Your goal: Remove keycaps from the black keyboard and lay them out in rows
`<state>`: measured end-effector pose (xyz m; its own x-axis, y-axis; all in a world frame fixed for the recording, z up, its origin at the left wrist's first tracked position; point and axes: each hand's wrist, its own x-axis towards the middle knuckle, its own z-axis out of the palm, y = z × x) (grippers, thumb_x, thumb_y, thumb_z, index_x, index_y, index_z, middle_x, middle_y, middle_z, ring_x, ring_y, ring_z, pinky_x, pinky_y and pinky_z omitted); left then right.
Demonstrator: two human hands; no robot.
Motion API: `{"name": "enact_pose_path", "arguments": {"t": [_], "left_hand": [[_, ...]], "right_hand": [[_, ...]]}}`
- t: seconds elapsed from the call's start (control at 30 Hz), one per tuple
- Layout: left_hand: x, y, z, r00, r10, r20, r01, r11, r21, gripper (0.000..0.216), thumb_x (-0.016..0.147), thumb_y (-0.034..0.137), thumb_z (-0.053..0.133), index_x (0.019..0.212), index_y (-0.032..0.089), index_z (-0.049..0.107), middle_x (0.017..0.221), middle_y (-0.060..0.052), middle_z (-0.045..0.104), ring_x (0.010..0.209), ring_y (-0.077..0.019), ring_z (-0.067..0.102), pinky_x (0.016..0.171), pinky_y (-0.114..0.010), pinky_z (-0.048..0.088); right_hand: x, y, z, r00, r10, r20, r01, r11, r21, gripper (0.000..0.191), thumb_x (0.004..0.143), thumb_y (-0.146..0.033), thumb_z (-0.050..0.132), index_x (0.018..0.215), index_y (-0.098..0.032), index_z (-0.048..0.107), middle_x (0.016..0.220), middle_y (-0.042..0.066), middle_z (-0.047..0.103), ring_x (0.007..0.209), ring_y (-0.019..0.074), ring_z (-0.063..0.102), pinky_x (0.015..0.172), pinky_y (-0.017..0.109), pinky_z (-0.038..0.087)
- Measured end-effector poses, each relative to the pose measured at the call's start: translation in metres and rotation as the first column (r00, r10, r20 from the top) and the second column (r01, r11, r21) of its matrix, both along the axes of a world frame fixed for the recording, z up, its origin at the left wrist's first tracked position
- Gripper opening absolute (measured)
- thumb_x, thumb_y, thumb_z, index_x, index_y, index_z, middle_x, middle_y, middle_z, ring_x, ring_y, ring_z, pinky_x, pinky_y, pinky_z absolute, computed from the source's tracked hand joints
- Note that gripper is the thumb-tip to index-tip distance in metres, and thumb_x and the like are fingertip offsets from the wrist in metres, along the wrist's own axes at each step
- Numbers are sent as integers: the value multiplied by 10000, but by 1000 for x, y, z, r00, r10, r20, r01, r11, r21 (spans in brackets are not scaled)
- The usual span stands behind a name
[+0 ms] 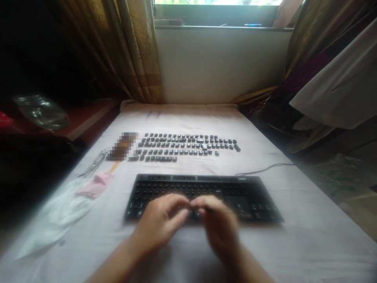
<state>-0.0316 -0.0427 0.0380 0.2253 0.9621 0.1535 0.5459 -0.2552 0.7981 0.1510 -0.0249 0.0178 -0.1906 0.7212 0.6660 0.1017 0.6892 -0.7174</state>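
A black keyboard (253, 192) lies flat across the bed-like white surface, with many of its keycaps off in the main block. Both my hands are over its front middle part. My left hand (161, 216) has thumb and fingers drawn together in a pinch, pointing right. Opposite it, my right hand (219, 224) is curled, its fingertips meeting those of the left. Whatever is between the fingertips is too small and blurred to name. Beyond the keyboard, loose black keycaps (237, 147) are laid out in several rows.
Left of the keycaps are a pixelated brown object (122, 147), a pink cloth (97, 184), a white cloth (64, 208) and a blurred shiny tool (98, 159). The keyboard cable (265, 168) runs off right. Curtains (144, 51) hang beside a window.
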Motion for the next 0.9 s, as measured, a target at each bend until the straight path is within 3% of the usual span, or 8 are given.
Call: {"name": "enact_pose_path", "arguments": {"t": [0.4,0.57,0.7,0.9], "left_hand": [[5,5,6,996,-20,-82,18,999,-30,246,853,176,584,1038,284,706,975,12,746,852,-159,691,824,-256,538],[-3,12,6,993,28,-114,-25,999,29,319,869,226,583,1165,284,683,1031,-1,754,881,-165,709,830,-268,552],[-16,31,5,991,8,-136,3,997,76,193,911,332,603,1047,293,734,1008,19,771,892,-164,723,832,-259,553],[-31,82,-2,883,144,-446,-31,968,250,152,887,344,667,999,272,740,922,18,781,805,-183,725,733,-279,540]], "right_hand": [[3,3,5,994,-81,68,71,987,143,243,924,-69,526,1076,-232,621,896,55,736,819,172,709,715,293,601],[9,6,7,992,-122,33,117,986,116,284,912,-44,526,1099,-234,621,908,52,738,833,175,712,733,304,600],[17,9,6,990,-136,-25,138,988,71,330,893,-10,532,1110,-239,630,936,45,731,876,173,707,773,310,593],[24,13,2,985,-153,-83,155,987,27,307,916,-38,540,1116,-249,639,955,56,730,893,195,706,757,343,603]]}}
